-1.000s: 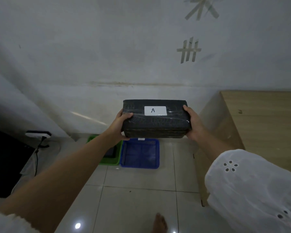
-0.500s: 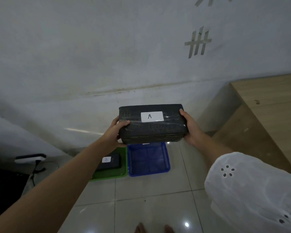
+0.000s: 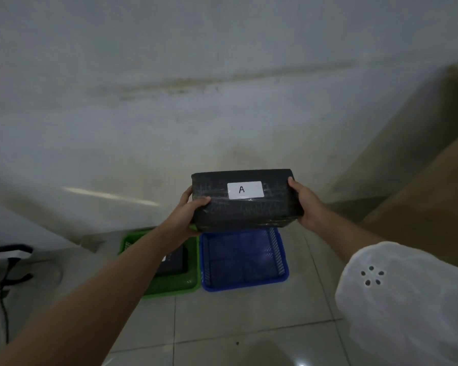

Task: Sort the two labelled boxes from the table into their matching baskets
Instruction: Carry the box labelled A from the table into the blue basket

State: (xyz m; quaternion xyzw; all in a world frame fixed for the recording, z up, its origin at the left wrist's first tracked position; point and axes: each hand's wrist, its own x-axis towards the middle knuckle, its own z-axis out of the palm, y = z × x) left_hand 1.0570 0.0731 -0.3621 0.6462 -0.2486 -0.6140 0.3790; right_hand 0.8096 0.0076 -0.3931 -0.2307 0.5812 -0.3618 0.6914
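Observation:
I hold a black wrapped box with a white label reading A, level in the air at the centre of the head view. My left hand grips its left end and my right hand grips its right end. Below it on the floor lies a blue basket with nothing in it. A green basket stands touching the blue one on its left. Inside the green basket lies another black box, mostly hidden behind my left forearm.
A wooden table stands at the right edge. A white wall runs close behind the baskets. A dark object with a cable sits on the floor at the far left. Tiled floor lies in front of the baskets.
The view has moved closer to the baskets and tilted down. The box labelled A stays in both hands, now over the far edge of the blue basket. The table has slid off to the right.

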